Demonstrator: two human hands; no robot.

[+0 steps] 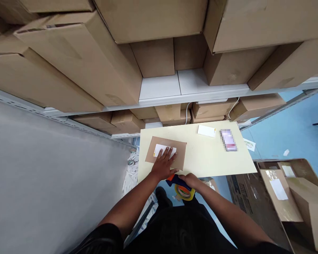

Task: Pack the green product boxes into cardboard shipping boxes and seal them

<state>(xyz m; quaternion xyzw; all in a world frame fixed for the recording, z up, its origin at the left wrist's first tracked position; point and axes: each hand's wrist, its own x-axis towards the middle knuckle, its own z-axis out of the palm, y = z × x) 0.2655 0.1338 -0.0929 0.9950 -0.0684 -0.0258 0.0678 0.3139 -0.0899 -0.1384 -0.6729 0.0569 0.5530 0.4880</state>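
A flat brown cardboard parcel (179, 155) lies on the near left part of a pale yellow table (209, 158), with a white label (159, 148) on top. My left hand (163, 163) lies flat on the parcel, fingers spread over the label. My right hand (190, 180) is at the table's near edge, closed on a tape dispenser (182, 188) with a blue and orange body and a roll of clear tape.
A white card (206, 131) and a blurred small object (228, 140) lie at the table's far side. Shelves stacked with cardboard boxes (76, 67) rise ahead. Open cartons (288, 194) stand on the blue floor at right. White paper strips (131, 174) litter the floor left of the table.
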